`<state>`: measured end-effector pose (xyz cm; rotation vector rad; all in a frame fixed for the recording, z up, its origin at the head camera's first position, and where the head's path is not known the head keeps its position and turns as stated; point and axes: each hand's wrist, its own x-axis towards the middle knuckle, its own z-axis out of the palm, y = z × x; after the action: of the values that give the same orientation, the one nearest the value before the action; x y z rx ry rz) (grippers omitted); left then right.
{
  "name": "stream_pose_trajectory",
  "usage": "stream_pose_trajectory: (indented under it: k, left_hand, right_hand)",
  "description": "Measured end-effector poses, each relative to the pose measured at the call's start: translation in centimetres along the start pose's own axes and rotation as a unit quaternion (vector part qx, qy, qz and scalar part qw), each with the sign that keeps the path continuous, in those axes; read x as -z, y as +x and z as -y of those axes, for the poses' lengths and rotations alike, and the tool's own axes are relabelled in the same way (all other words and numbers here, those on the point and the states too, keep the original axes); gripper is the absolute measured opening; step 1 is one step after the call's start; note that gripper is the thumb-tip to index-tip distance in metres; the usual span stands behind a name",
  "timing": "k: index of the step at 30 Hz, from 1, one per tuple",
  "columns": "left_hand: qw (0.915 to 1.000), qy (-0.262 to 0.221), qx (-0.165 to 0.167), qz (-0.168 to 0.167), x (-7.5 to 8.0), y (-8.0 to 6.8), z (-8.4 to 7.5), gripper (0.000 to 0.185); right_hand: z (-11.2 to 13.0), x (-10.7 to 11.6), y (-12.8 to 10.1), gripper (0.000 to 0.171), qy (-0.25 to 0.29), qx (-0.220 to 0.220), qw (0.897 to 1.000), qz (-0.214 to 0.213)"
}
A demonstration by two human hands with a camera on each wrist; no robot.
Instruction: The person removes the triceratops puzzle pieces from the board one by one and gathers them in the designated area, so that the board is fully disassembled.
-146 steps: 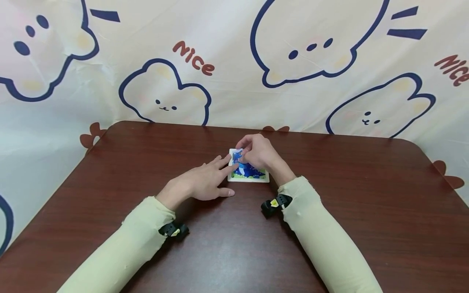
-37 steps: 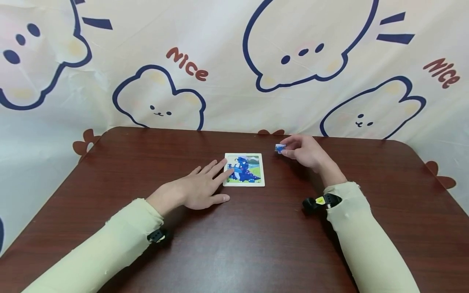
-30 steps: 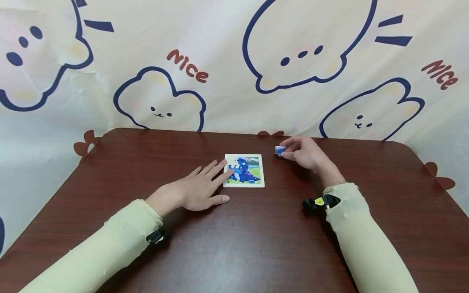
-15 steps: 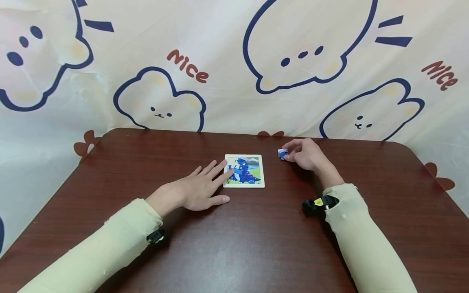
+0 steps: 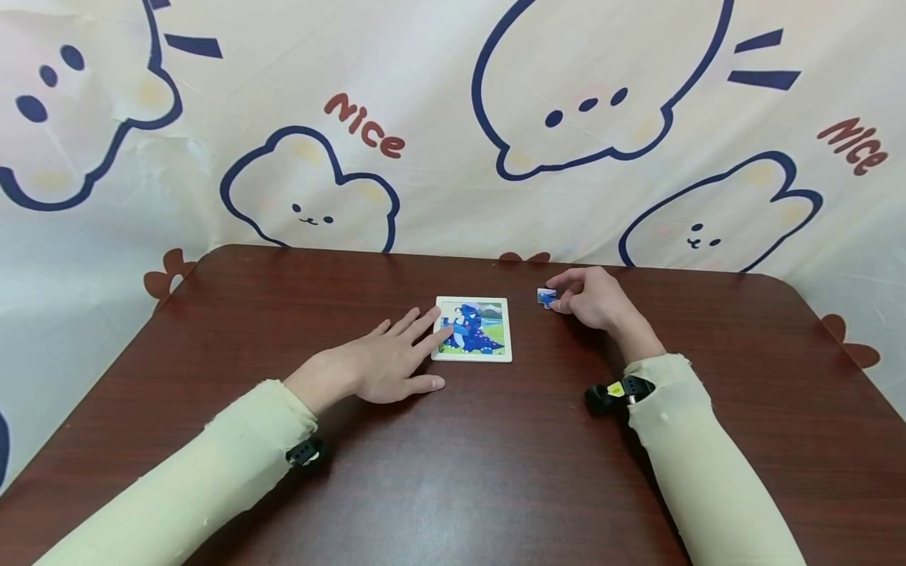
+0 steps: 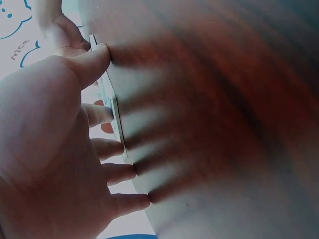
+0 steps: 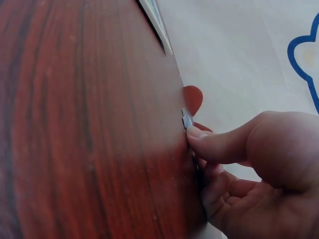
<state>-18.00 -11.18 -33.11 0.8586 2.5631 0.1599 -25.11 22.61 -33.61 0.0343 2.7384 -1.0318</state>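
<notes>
A square jigsaw puzzle (image 5: 488,339) in a white frame lies flat on the table, showing a blue dinosaur in a green landscape. Its upper left area is pale and bare. My left hand (image 5: 385,365) is spread palm down, its index and middle fingertips on the puzzle's left side and the thumb on the table below. To the right of the puzzle, my right hand (image 5: 589,299) pinches a small blue and white puzzle piece (image 5: 546,296) between thumb and index finger. In the right wrist view this piece (image 7: 187,118) is seen edge-on, close over the tabletop.
The dark brown wooden table (image 5: 453,472) has rounded far corners. Right behind its far edge hangs a pale curtain (image 5: 439,94) with cartoon bears and lettering. Black cameras are strapped at both wrists, the right one (image 5: 612,395) low beside the forearm.
My right hand was over the puzzle's upper left; it has moved right with a piece pinched off it, then slightly nearer to me. My left hand stays at the puzzle's left edge.
</notes>
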Motion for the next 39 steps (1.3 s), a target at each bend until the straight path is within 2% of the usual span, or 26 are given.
stream_pose_trajectory:
  k: [16,24,39]
  left_hand:
    - [1.0,-0.001,0.006,-0.004,0.1,-0.1,-0.1,0.083]
    - [0.9999,-0.007,-0.007,-0.007,0.5,-0.1,-0.8,0.083]
    - [0.9994,-0.006,-0.033,-0.001,0.8,0.5,-2.0,0.083]
  right_hand:
    - [-0.1,0.0,0.1,0.039,0.016,0.005,1.0,0.01]
    - [0.2,-0.1,-0.1,0.042,0.014,0.01,1.0,0.003]
    - [3.3,-1.3,-0.8,0.043,0.006,0.046,0.999,0.011]
